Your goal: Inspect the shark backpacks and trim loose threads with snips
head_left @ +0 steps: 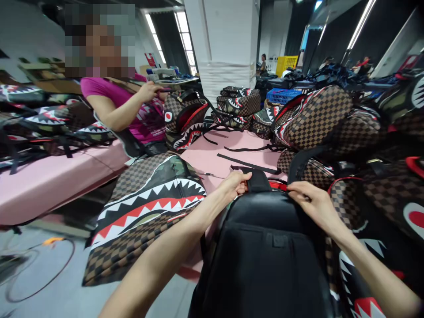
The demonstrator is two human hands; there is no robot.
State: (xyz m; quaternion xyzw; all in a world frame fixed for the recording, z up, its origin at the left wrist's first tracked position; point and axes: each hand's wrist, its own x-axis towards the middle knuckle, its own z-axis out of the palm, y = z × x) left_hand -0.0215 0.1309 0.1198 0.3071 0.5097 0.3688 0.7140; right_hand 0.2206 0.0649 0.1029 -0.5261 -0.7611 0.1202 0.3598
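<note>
In front of me a backpack lies with its black back panel facing up and its top edge away from me. My left hand pinches the base of a black shoulder strap at the top left. Closed on the top right edge is my right hand, beside a second black strap. A red strip of lining shows between the hands. To the left lies a checkered bag with a shark-mouth print, partly hanging over the table edge.
Loose black webbing strips lie on the pink table. Checkered backpacks are piled on the right. Across the table a person in a magenta shirt handles another backpack. A cable loops over the floor.
</note>
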